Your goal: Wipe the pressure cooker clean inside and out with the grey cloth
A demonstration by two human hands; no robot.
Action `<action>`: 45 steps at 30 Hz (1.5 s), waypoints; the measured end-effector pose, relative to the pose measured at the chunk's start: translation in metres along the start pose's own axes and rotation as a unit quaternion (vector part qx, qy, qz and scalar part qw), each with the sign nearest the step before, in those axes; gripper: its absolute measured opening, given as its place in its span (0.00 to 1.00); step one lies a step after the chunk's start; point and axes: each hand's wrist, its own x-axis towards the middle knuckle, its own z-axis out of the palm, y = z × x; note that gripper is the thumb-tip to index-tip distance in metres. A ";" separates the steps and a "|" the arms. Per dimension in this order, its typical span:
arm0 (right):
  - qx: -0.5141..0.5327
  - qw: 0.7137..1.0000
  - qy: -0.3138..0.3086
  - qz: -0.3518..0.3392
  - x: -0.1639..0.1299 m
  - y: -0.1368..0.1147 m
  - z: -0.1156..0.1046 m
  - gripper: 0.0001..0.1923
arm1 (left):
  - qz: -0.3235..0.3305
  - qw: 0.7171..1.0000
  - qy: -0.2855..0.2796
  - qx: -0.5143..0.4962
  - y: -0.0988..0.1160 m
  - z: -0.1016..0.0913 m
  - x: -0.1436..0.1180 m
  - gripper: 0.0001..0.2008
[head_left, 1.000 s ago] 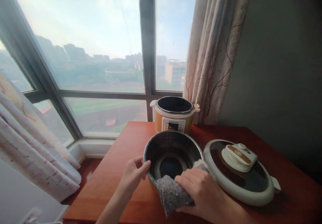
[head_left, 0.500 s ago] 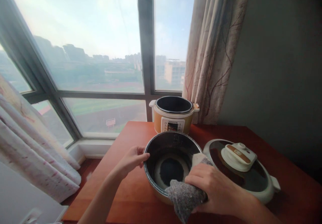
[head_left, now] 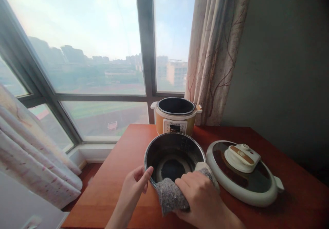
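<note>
A dark metal inner pot (head_left: 174,151) stands on the red-brown table (head_left: 123,174) in front of me. My left hand (head_left: 134,187) grips the pot's near left rim with thumb and fingers. Draped over the near right rim is a grey cloth (head_left: 171,196), pressed there by my right hand (head_left: 199,196), which is closed on it. Behind the pot stands a yellow cooker body (head_left: 175,116) with an open top and a front control panel. The cooker's round lid (head_left: 244,172) lies flat on the table to the right of the pot.
A large window (head_left: 84,50) with a dark frame fills the back. A patterned curtain (head_left: 216,50) hangs behind the cooker, and another curtain (head_left: 33,146) hangs at the left. A grey wall (head_left: 288,68) borders the table's right side. The table's left edge drops to the floor.
My right hand with the cloth has slid left along the pot's near rim. My left hand has moved nearer along the left rim. The view has shifted slightly.
</note>
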 end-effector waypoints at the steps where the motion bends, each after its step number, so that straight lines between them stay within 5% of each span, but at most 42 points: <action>1: -0.006 1.000 0.007 0.004 0.002 -0.006 0.004 0.18 | 0.004 1.000 0.013 -0.006 -0.001 0.004 -0.004 0.29; 9: -0.028 0.999 0.027 -0.009 0.005 -0.023 0.018 0.26 | 0.015 0.997 0.061 -0.049 -0.004 0.014 -0.008 0.28; 16: -0.004 0.997 -0.074 -0.021 0.011 -0.009 -0.009 0.25 | 0.028 0.999 -0.038 -0.021 0.004 -0.003 0.019 0.26; 22: 0.021 0.986 -0.151 -0.072 0.012 0.028 -0.029 0.28 | 0.011 0.991 -0.132 0.037 0.019 -0.023 0.048 0.22; 29: 0.056 0.978 -0.181 -0.088 0.012 0.057 -0.051 0.26 | 0.001 0.967 -0.228 0.111 0.043 -0.036 0.072 0.20; 38: 0.016 0.987 -0.143 -0.064 0.009 0.043 -0.042 0.21 | -0.055 0.989 -0.134 -0.016 0.007 -0.028 0.060 0.29; 45: 0.013 0.991 -0.136 -0.005 0.009 0.010 -0.036 0.19 | -0.058 0.998 -0.002 -0.036 -0.019 -0.005 0.017 0.36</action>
